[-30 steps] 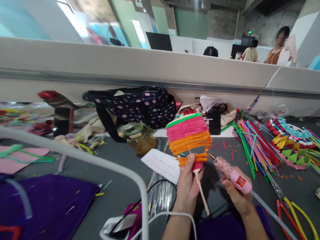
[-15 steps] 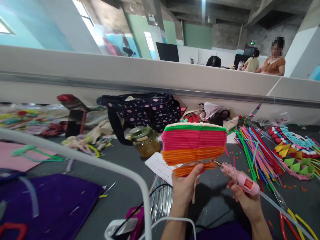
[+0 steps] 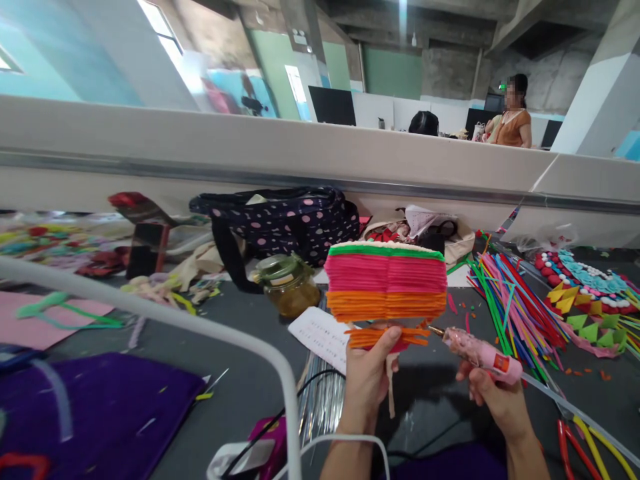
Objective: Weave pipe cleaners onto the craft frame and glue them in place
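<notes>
My left hand [image 3: 369,378] holds up a fan-like craft [image 3: 385,285] made of stacked pipe cleaners, white and green on top, pink in the middle, orange below, on a pale stick [image 3: 391,393]. The thumb presses on the loose orange strands at its base. My right hand [image 3: 493,395] grips a pink glue gun [image 3: 480,355] whose metal nozzle points left at the orange strands, almost touching them. A clear glue stick [image 3: 575,417] trails out of the gun's back toward the lower right.
On the grey table lie a bundle of coloured pipe cleaners [image 3: 510,297], a glass jar [image 3: 287,285], a dotted dark bag [image 3: 280,223], a paper slip [image 3: 320,333], red-handled pliers [image 3: 570,437], purple cloth [image 3: 95,407] and a white lamp arm [image 3: 165,317]. A person [image 3: 513,120] stands behind the partition.
The craft was turned from a tilted, edge-on pose to face me flat and level. The glue gun's nozzle stayed at the orange strands. The view tipped up slightly.
</notes>
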`<state>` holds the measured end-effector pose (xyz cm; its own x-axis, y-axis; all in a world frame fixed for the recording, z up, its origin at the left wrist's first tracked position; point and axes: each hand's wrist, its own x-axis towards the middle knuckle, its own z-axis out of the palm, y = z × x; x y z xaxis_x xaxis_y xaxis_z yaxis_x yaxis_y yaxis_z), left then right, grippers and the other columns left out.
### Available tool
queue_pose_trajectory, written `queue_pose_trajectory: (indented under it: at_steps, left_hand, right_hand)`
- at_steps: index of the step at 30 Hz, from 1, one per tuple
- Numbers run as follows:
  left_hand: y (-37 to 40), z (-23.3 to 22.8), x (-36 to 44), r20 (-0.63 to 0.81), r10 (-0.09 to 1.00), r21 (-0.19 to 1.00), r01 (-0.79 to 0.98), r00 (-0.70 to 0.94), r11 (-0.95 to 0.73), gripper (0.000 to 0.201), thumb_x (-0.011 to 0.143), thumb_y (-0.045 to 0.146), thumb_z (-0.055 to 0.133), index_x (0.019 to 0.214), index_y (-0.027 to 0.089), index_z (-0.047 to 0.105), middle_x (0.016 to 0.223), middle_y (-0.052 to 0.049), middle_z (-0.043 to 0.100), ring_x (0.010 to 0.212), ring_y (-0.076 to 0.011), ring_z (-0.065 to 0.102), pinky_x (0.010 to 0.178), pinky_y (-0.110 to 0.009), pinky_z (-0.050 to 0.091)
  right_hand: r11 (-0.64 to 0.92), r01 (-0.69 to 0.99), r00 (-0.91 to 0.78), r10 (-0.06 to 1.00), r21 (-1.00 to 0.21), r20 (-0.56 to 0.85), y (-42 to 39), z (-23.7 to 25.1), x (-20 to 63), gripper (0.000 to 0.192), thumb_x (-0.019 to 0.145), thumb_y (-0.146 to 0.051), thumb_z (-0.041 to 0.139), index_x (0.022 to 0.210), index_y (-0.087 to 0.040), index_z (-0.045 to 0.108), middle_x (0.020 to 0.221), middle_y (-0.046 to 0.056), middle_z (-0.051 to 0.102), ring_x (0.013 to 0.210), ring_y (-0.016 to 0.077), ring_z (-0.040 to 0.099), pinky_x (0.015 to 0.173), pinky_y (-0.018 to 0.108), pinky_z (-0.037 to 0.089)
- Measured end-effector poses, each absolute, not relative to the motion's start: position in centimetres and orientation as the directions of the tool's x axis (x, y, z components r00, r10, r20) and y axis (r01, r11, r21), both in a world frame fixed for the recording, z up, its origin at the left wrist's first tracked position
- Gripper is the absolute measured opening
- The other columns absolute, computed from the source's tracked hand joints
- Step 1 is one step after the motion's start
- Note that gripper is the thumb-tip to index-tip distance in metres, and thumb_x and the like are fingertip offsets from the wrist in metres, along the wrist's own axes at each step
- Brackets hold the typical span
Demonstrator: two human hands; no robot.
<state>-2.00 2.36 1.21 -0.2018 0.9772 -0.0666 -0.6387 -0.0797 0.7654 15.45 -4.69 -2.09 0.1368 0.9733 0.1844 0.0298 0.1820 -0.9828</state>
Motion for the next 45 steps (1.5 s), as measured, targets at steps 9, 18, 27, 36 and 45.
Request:
queue_pose_trajectory:
  at_steps: [9, 18, 27, 36, 45]
  left_hand:
    - [2.7, 0.6, -2.0, -0.113, 0.985, 0.685, -0.728, -0.128, -0.016, 0.031, 0.053, 0.021, 0.082, 0.069, 0.014, 0.057, 0.051, 0.006, 0.056, 0.028, -0.0035, 0.04, 0.023, -0.012, 0.031]
    - [3.0, 0.0, -1.6, -0.187, 0.981, 0.651, -0.754, -0.053, 0.084, 0.035, 0.051, 0.028, 0.084, 0.069, 0.012, 0.058, 0.055, 0.005, 0.056, 0.035, -0.0042, 0.046, 0.024, -0.011, 0.031]
    - [3.1, -0.5, -1.4, -0.224, 0.974, 0.603, -0.782, 0.021, 0.156, 0.032, 0.057, 0.029, 0.081, 0.071, 0.011, 0.059, 0.055, 0.004, 0.057, 0.033, -0.0024, 0.042, 0.026, -0.011, 0.03]
    - [3.1, -0.6, -1.2, -0.231, 0.969, 0.543, -0.816, 0.084, 0.2, 0.026, 0.064, 0.026, 0.076, 0.073, 0.013, 0.056, 0.058, 0.005, 0.058, 0.032, -0.0017, 0.041, 0.026, -0.011, 0.031]
    - [3.1, -0.6, -1.3, -0.253, 0.956, 0.508, -0.821, 0.149, 0.263, 0.024, 0.069, 0.027, 0.074, 0.074, 0.014, 0.054, 0.055, 0.005, 0.058, 0.029, -0.0022, 0.041, 0.025, -0.012, 0.031]
  right_hand:
    - [0.231, -0.016, 0.08, 0.97, -0.973, 0.229, -4.3, -2.8, 15.2, 0.031, 0.079, -0.047, 0.061, 0.078, -0.016, 0.066, 0.065, 0.003, 0.063, 0.04, 0.0075, 0.044, 0.038, 0.02, 0.04]
    - [0.217, -0.04, 0.049, 0.975, -0.975, 0.215, -4.4, -2.7, 14.8, 0.028, 0.079, -0.044, 0.063, 0.082, -0.017, 0.066, 0.069, 0.002, 0.061, 0.044, 0.0064, 0.041, 0.041, 0.02, 0.036]
    - [0.227, 0.076, 0.051, 0.972, -0.971, 0.231, -4.3, -2.6, 14.8, 0.022, 0.082, -0.04, 0.061, 0.087, -0.019, 0.066, 0.072, 0.001, 0.061, 0.049, 0.0076, 0.044, 0.045, 0.019, 0.038]
    - [0.189, 0.137, 0.038, 0.98, -0.972, 0.196, -4.2, -2.5, 14.7, 0.027, 0.08, -0.044, 0.062, 0.088, -0.018, 0.066, 0.07, 0.001, 0.061, 0.048, 0.0084, 0.045, 0.044, 0.019, 0.038]
    - [0.201, 0.173, 0.058, 0.975, -0.964, 0.214, -4.2, -2.3, 14.4, 0.027, 0.08, -0.044, 0.062, 0.08, -0.018, 0.064, 0.066, 0.0, 0.057, 0.049, 0.0084, 0.044, 0.044, 0.019, 0.037]
